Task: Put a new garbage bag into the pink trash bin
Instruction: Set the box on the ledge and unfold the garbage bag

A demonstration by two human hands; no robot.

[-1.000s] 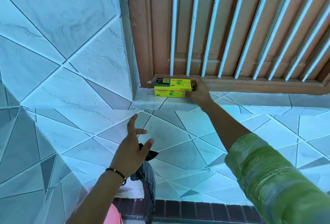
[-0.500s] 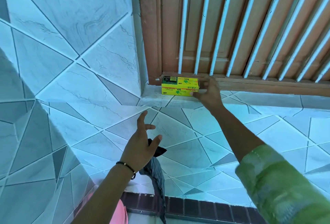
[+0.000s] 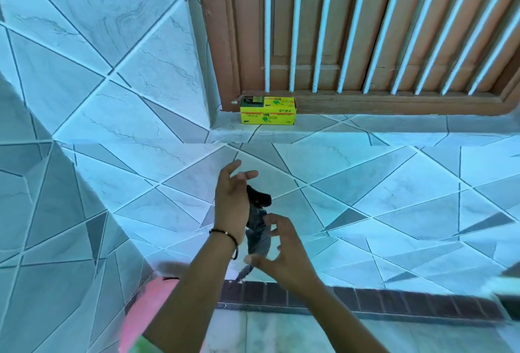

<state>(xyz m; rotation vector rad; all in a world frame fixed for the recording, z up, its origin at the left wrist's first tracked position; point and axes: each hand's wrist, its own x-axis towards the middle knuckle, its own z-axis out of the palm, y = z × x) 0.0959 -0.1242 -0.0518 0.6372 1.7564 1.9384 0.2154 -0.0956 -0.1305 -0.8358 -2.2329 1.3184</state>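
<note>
Yellow bag box (image 3: 268, 110) sits closed on the tiled window ledge (image 3: 394, 124), nobody touching it. Pink bin (image 3: 152, 296) at bottom left, contents out of view. Left hand (image 3: 232, 206) grips the dark garbage bag (image 3: 257, 229), fingers partly spread; right hand (image 3: 281, 257) loosely open just beside it. Blue tiled wall (image 3: 84, 99) behind.

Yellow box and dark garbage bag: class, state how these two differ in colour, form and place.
The yellow box is bright, rigid and rectangular; the dark garbage bag is grey-black, soft and crumpled. The box rests untouched on the tiled ledge; the bag hangs from the left hand, with the right hand reaching toward it.
</note>
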